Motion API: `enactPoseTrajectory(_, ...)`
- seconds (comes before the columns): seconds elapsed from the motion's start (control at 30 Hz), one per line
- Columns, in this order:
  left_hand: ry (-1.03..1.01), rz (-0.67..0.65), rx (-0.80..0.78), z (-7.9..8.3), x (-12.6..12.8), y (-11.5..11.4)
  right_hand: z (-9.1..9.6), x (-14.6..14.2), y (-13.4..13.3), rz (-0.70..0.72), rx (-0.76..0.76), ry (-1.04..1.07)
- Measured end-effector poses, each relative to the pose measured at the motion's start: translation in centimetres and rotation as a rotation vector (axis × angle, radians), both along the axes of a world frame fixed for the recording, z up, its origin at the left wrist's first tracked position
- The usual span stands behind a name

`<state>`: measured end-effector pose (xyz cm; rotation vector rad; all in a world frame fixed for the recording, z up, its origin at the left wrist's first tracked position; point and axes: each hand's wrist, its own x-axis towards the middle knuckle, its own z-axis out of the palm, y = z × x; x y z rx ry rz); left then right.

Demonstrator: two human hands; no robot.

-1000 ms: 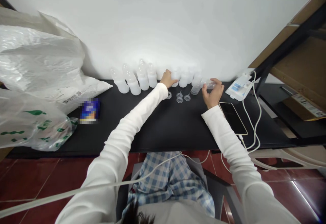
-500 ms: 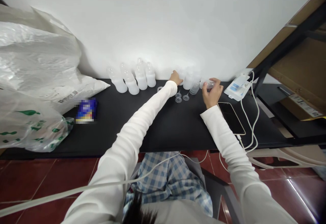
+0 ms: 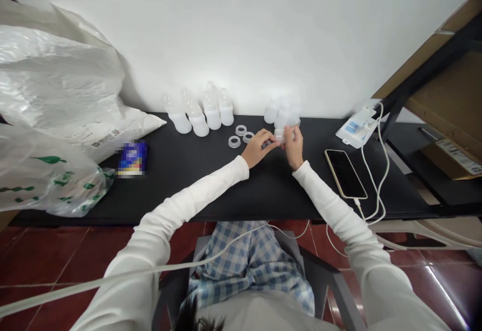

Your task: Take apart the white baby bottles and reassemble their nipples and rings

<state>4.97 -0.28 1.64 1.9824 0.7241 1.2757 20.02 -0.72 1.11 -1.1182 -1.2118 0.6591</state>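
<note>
My right hand (image 3: 293, 147) is closed round a small clear plastic bottle cap (image 3: 279, 135), tilted toward the left. Thumb and fingers of my left hand (image 3: 259, 147) pinch together at the cap's near end; whatever lies between them is too small to make out. Just behind my hands stand several whitish bottle bodies (image 3: 281, 116), partly hidden by my fingers. Clear teats under my left hand are mostly covered. Beside that hand, three translucent screw rings lie flat, one ring (image 3: 234, 142) in front. Several capped baby bottles (image 3: 196, 120) stand farther left.
A large plastic bag (image 3: 56, 80) fills the left side, with a blue packet (image 3: 132, 158) beside it. On the right lie a phone (image 3: 345, 174) on a white cable and a pale blue-white package (image 3: 357, 127). A shelf with cardboard boxes (image 3: 448, 152) borders the right.
My left hand has drawn back from the bottle bodies toward me. My right hand has moved left with the clear cap, and the two hands now meet. The screw rings have come into view.
</note>
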Motion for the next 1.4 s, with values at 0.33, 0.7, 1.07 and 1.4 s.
enactPoseTrajectory(0.33, -0.358, -0.025, -0.381, 0.4, -0.3, -1.5, 0.3, -0.9, -1.6, 0.011, 0.103, -0.193)
enactPoseTrajectory(0.7, -0.622, -0.063, -0.65, 2.3, -0.3, -2.6, 0.6, -0.1, -1.6, -0.027, 0.276, -0.531)
enactPoseTrajectory(1.07, -0.528, -0.12, -0.782, 1.7, -4.0, -1.5, 0.1, 0.1, -1.0, 0.123, 0.669, -1.325)
enactPoseTrajectory(1.4, -0.318, 0.063, -0.788, 1.1, -6.6, 0.5, 1.2, 0.4, -2.1, 0.487, 0.623, -1.161)
